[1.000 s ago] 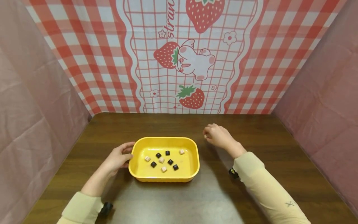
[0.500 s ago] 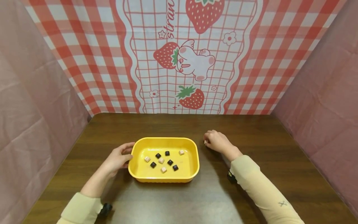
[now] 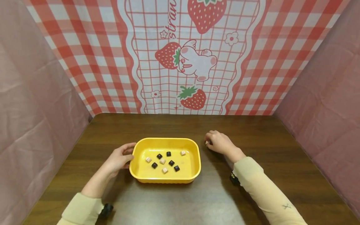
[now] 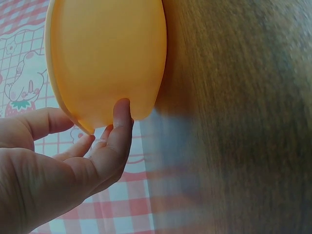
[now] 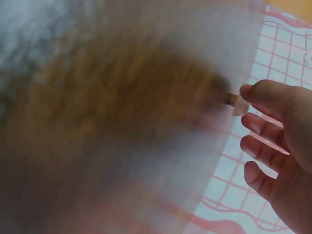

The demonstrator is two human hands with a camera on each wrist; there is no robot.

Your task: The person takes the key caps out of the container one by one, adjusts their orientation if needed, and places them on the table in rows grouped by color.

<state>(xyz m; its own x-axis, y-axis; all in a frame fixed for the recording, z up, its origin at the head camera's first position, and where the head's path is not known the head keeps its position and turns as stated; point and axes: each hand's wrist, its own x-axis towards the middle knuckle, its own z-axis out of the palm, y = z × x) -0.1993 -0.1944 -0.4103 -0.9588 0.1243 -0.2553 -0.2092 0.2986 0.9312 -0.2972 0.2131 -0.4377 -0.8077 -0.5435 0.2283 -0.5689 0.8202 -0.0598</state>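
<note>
A rectangular yellow tray with rounded corners, plastic by its sheen (image 3: 166,180), sits flat on the dark brown wood-grain table (image 3: 180,203), in front of the person and between the two hands. The left hand (image 3: 119,157) holds its left end, fingers and thumb set about the rim and outer wall, parted only as far as that corner calls for; this grip seems meant to steady the tray rather than lift it, since it stays out of the inside. On the tray's floor lie five small black cube-like pieces (image 3: 176,168) and four small pale cream ones (image 3: 165,170), spread loosely and mostly apart, so that each can be told from its neighbours. The right hand (image 3: 220,142) is beyond the tray's right end, just outside it and low over the table, its thumb and fingers narrowed on one more small pale cube-like piece (image 5: 240,106). Pinching at the fingertips suits so little a thing and, as I judge it, leaves most of its surface uncovered. A dark patch shows just beside this piece in the right wrist view, but blur hides what it is, and I cannot tell whether the piece touches the table. A red-and-white checked cloth with strawberries (image 3: 112,78) hangs behind the table, probably as a backdrop.
</note>
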